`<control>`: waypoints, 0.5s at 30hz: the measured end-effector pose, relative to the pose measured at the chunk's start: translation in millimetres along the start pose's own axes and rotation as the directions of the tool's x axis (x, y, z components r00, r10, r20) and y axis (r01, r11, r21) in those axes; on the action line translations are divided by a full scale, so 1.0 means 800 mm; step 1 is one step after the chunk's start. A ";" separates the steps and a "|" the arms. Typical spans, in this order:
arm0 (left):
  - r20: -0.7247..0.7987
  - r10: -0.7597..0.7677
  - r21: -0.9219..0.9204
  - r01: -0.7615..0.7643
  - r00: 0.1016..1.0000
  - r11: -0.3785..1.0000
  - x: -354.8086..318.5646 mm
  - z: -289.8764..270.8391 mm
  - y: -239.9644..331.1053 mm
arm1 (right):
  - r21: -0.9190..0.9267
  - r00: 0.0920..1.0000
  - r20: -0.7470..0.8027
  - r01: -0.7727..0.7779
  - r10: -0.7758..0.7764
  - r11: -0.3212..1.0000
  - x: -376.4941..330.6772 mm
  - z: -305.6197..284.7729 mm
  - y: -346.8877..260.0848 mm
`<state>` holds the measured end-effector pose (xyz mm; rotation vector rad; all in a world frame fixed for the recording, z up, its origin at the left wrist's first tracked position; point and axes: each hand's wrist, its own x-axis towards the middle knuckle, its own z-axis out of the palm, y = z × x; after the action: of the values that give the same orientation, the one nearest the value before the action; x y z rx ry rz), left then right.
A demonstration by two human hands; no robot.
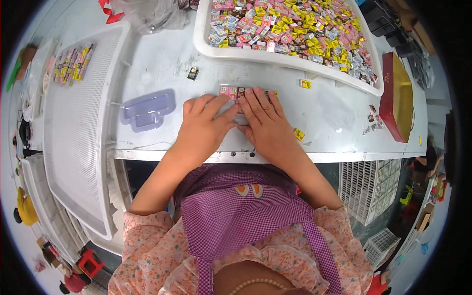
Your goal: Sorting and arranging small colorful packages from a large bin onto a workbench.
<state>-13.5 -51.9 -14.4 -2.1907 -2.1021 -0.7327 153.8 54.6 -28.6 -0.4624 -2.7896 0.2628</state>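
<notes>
The bare left hand (pixel 201 123), fingers bent, lies beside the bare right hand (pixel 271 125), palm-down with fingers (pixel 251 104) extended.

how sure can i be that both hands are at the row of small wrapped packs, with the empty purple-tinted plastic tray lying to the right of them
Wrong side: in the head view, the empty purple-tinted plastic tray lies to the left of them. The left hand and right hand are at the row of small wrapped packs.
</notes>
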 end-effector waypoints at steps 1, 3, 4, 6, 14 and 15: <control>-0.004 0.007 0.004 -0.007 1.000 1.000 0.001 -0.002 -0.005 | 0.040 1.000 0.009 -0.010 0.009 0.999 -0.001 0.001 0.001; -0.101 -0.061 -0.216 0.038 0.993 0.976 0.002 -0.007 -0.019 | 0.081 1.000 0.011 -0.009 0.008 0.997 0.001 -0.005 0.003; -0.107 -0.059 -0.209 0.036 0.992 0.977 0.005 -0.010 -0.021 | 0.221 0.998 -0.004 -0.055 0.058 0.974 0.002 -0.015 0.009; -0.069 -0.326 -0.358 0.282 0.943 0.890 0.010 -0.015 -0.024 | 0.361 0.996 -0.011 -0.078 0.087 0.929 0.001 -0.021 0.020; 0.230 -0.556 -0.475 0.591 0.799 0.652 0.046 -0.008 -0.038 | -0.015 0.985 0.124 -0.121 0.122 0.993 0.002 -0.013 0.019; 0.269 -0.553 -0.531 0.600 0.789 0.598 0.047 -0.004 -0.042 | -0.014 0.985 0.124 -0.117 0.117 0.993 0.002 -0.013 0.019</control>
<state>-46.9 -14.5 -9.1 -1.6721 -2.9981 -1.5697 160.3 70.6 -21.8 -0.6336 -2.8892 0.3185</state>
